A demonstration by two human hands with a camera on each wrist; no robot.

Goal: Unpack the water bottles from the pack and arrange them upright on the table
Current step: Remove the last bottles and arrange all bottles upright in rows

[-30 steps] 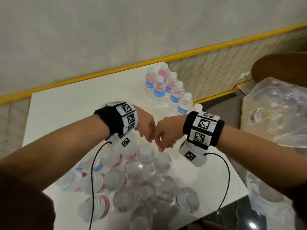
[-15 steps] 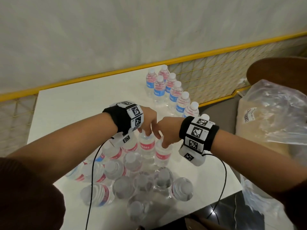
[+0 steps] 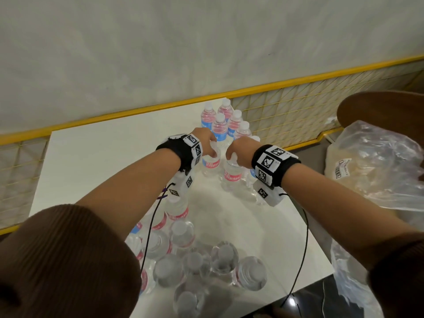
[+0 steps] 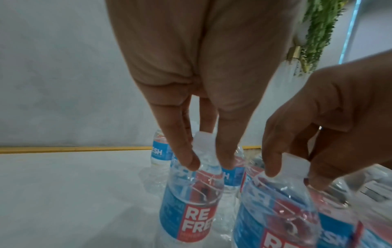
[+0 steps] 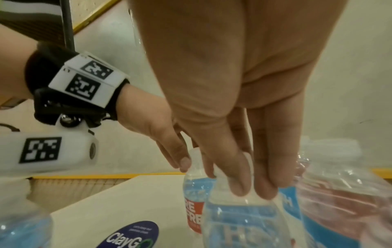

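Small clear water bottles with red-and-blue labels. My left hand (image 3: pixel 212 152) pinches one upright bottle (image 3: pixel 210 165) by its neck; the left wrist view shows my fingertips (image 4: pixel 188 164) round the bottle's neck (image 4: pixel 191 201). My right hand (image 3: pixel 231 157) grips a second upright bottle (image 3: pixel 232 177) by its top, as the right wrist view shows (image 5: pixel 239 226). Both bottles are just in front of a standing row of bottles (image 3: pixel 226 125) at the table's far edge. The opened pack (image 3: pixel 195 260), with several bottles in it, sits at the near edge.
The white table (image 3: pixel 103 161) ends close on the right and near sides. A yellow-framed mesh fence (image 3: pixel 286 106) runs behind it. A crumpled plastic bag (image 3: pixel 378 161) and a brown round surface (image 3: pixel 385 111) lie to the right. A round sticker (image 5: pixel 131 234) is on the tabletop.
Each hand took a bottle out of the pack and carried it away from me to the far standing row.
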